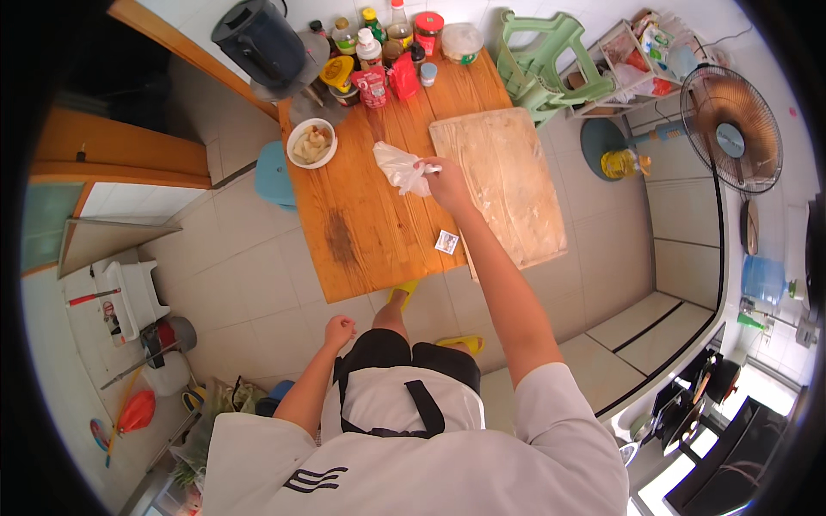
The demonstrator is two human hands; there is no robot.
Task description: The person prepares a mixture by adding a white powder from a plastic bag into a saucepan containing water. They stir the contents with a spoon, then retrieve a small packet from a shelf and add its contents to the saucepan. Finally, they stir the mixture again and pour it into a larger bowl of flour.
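My right hand (445,184) is closed on a thin white plastic bag (401,169), holding it over the middle of the wooden table (361,232). Just to its right lies a pale wooden board (510,187) dusted with white powder, reaching past the table's front edge. A small printed packet (446,242) lies on the table below the hand. My left hand (340,330) hangs beside my left thigh, off the table, fingers curled; whether anything is in it cannot be told. A white bowl (312,143) of pale cut pieces stands at the table's left edge.
Bottles, jars (429,32) and red pouches (371,87) crowd the table's back. A dark electric kettle (258,45) stands at the back left. Green plastic stools (548,58) and a standing fan (730,138) are at the right; a blue stool (274,174) is at the left.
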